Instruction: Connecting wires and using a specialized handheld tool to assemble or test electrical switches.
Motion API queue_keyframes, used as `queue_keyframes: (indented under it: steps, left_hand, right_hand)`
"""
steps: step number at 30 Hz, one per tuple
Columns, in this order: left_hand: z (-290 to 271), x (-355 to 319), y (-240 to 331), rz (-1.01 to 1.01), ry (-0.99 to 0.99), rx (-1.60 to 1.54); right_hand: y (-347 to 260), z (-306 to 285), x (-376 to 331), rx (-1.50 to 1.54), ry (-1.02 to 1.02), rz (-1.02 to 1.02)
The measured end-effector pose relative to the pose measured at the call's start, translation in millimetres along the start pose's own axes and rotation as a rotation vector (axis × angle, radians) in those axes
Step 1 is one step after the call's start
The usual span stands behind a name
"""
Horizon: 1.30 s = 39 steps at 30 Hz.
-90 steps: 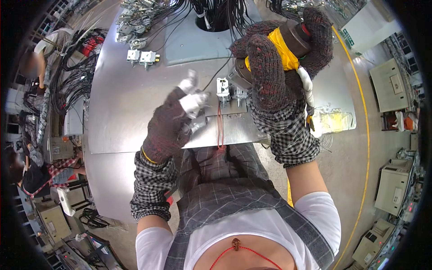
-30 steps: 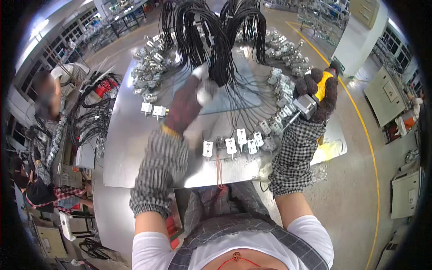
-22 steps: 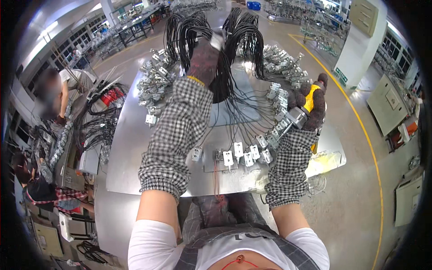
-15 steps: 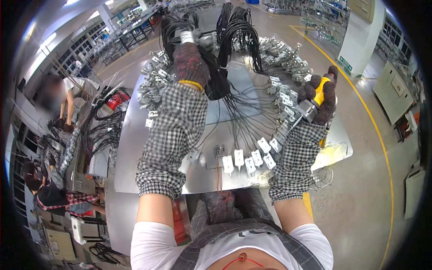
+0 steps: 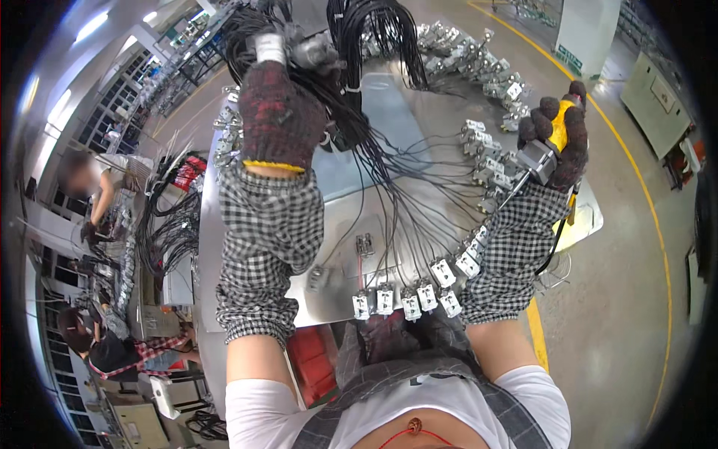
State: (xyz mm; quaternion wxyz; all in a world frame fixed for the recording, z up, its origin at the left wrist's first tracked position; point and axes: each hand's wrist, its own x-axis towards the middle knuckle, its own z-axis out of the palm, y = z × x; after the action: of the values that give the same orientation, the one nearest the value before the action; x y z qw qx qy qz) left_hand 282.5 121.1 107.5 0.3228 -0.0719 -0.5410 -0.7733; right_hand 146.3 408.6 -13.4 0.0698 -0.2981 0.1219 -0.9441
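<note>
My left hand [image 5: 280,116], in a dark red-and-black knit glove, reaches to the far left side of the table. It is closed over a bundle of black cables [image 5: 329,90]; its fingertips are mostly hidden, and a white band shows at one finger. My right hand [image 5: 565,142], in a similar glove, is wrapped round a power screwdriver [image 5: 537,159] with a yellow body, a grey block and a thin metal shaft pointing down-left. Small white-and-metal connectors [image 5: 426,297] on the cable ends line the table's near edge. More connectors [image 5: 490,168] curve up the right side.
The metal table [image 5: 336,299] carries a blue-grey sheet [image 5: 400,112] and a small metal fitting [image 5: 364,245]. Red bins [image 5: 310,363] stand below its near edge. Two people work at a bench on the left, beside piled black cables [image 5: 168,224]. A grey cabinet [image 5: 654,97] stands far right.
The whole view has shifted. My left hand has moved left across the cables, and my right hand has moved right with the screwdriver. The near connectors appear lower and further left.
</note>
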Motion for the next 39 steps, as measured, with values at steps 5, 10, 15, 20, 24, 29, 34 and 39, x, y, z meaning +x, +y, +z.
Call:
queue_keyframes:
  steps: [5,10,15,20,24,29,34,39]
  left_hand:
    - [-15.1,33.2,-13.3,-0.031,-0.053,0.509]
    - [-55.6,28.2,16.0,-0.188,-0.213,0.888]
    - [-116.0,-61.1,0.9,0.348,-0.122,1.487]
    - [-148.2,-110.1,-61.5,-0.212,0.051,1.997]
    - [-212.7,-108.9,-53.7,-0.174,0.009,2.192]
    - [-259.1,-73.5,-19.7,-0.335,0.127,2.142]
    - [-286.2,-48.6,-40.0,-0.425,0.280,1.971]
    - [-213.2,-40.3,-33.8,0.185,0.249,1.802]
  right_hand:
    - [-0.8,-11.2,0.0,-0.078,0.111,-0.017]
    - [11.4,-18.7,2.0,0.034,0.041,0.030]
    - [11.9,-11.0,9.0,0.092,-0.037,0.077]
    - [15.4,-10.3,5.4,0.126,-0.137,0.107]
    - [27.2,-11.7,7.7,0.078,-0.283,0.162]
    - [20.3,0.3,0.7,-0.049,-0.287,0.209]
    - [40.1,50.7,-5.6,-0.065,-0.364,0.214]
    - [67.5,119.5,2.9,-0.448,-0.318,0.350]
